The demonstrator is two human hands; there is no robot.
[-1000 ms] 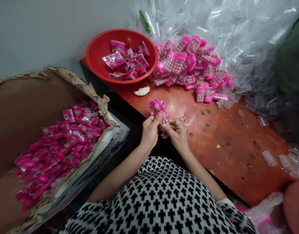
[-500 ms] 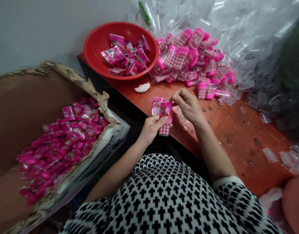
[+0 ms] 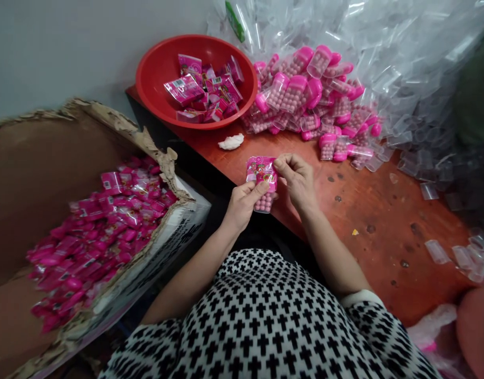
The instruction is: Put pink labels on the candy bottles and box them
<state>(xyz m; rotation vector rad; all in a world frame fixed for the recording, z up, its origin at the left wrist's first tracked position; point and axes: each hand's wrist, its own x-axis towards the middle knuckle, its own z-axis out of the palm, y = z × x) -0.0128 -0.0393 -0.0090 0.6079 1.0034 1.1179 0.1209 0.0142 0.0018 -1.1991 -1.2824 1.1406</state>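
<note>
Over the table's near edge, my left hand [image 3: 242,204] is closed around a small clear candy container [image 3: 264,203] filled with pink balls. A pink printed wrapper [image 3: 269,176] covers its upper part. More pink printed film [image 3: 253,166] shows behind it, held in the same hand; I cannot tell how many pieces. My right hand [image 3: 296,176] pinches the upper right edge of the wrapper between thumb and fingers. Its other fingers are curled in. The container's cap is hidden under the wrapper.
A red bowl [image 3: 147,89] of wrapped packs stands at the table's back left. Beside it lie pink-capped candy containers [image 3: 293,92] and a heap of clear empty cups [image 3: 419,68]. A torn cardboard box [image 3: 28,142] with wrapped packs is at left. White crumpled scrap [image 3: 231,141] lies on the red table [image 3: 344,210].
My right hand has come down and left, onto the wrapper's edge. The wrapper sits lower on the container, and both have shifted slightly up and left.
</note>
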